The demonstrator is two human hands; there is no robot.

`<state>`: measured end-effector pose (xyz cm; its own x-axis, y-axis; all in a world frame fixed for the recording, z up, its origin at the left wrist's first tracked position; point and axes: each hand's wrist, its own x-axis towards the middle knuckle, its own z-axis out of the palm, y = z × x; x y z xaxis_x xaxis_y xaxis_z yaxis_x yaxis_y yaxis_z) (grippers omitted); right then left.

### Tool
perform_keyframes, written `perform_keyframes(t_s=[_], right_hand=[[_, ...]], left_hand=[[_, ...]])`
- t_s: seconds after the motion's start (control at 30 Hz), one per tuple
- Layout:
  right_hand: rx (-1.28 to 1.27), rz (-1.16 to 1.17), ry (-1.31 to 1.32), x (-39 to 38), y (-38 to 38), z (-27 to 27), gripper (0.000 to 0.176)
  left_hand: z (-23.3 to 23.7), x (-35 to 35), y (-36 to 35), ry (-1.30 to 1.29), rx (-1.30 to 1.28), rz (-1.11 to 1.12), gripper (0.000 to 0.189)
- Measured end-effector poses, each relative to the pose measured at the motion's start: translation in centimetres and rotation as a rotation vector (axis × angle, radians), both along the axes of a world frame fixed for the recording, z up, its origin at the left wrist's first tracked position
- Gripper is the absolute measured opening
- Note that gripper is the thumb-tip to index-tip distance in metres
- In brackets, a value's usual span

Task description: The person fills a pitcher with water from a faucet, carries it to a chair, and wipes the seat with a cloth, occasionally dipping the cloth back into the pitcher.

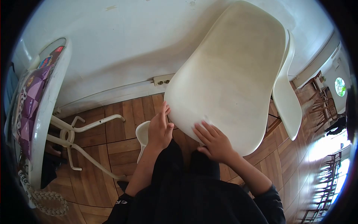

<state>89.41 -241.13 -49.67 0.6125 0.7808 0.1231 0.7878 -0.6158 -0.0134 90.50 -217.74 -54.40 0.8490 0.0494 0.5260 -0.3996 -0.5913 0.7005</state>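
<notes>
A: Where are the hands?

B: Both are at the front of a large, cream-white moulded shell chair [227, 82], which sits close to the pale wall [138, 33]. The right hand [216, 143] lies palm down on the front lip, fingers slightly spread, gripping nothing. The left hand [159, 128] is loosely open at the seat's left corner, thumb apart; I can't tell whether its fingertips touch.

A: How far has the handling got?

B: The right hand is in contact, and the chair looks whole, with nothing lying on its seat. A small dark speck [237, 103] shows there. Whether anything is finished or left over, I can't judge from this.

A: What's the surface like?

B: Smooth and dull, probably plastic, dished in the middle with broad rounded edges. A second white curved shell chair [288, 108] is just beside it, seen edge-on.

A: And around them?

B: Wooden parquet in alternating blocks [89, 160]. By the left hand is a small white piece with a curved rim [141, 132], partly hidden. Farther left, a white-rimmed table [59, 78] on bent, tubular metal legs [100, 121] bears a shiny purple checked packet [33, 100], with a thick braided loop [50, 212] near its edge.
</notes>
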Motion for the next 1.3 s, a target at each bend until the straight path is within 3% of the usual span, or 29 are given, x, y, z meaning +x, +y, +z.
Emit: perform_keyframes(t_s=[0.1, 0.4, 0.6, 0.8, 1.03, 1.3], right_hand=[[-0.166, -0.025, -0.078, -3.6, -3.5, 0.0, 0.063], [-0.105, -0.036, -0.179, -2.0, 1.2, -2.2, 0.067], [-0.25, -0.05, -0.277, -4.6, -2.6, -2.4, 0.069], [-0.124, -0.104, -0.196, -3.1, 1.6, -3.8, 0.068], [-0.228, -0.087, -0.308, -4.5, -2.2, -2.7, 0.068], [-0.112, -0.081, -0.235, -2.9, 0.6, -3.0, 0.072]], left_hand=[[-0.2, 0.1, -0.1, 0.0, -0.008, -0.006, 0.078], [-0.1, -0.3, -0.2, 0.005, 0.087, 0.027, 0.066], [-0.1, -0.2, -0.5, -0.014, 0.127, 0.026, 0.065], [0.2, -0.4, -0.5, 0.01, 0.139, 0.024, 0.065], [0.2, -0.5, -0.6, 0.011, 0.158, 0.041, 0.067], [-0.1, -0.4, -0.5, -0.027, 0.153, 0.021, 0.067]])
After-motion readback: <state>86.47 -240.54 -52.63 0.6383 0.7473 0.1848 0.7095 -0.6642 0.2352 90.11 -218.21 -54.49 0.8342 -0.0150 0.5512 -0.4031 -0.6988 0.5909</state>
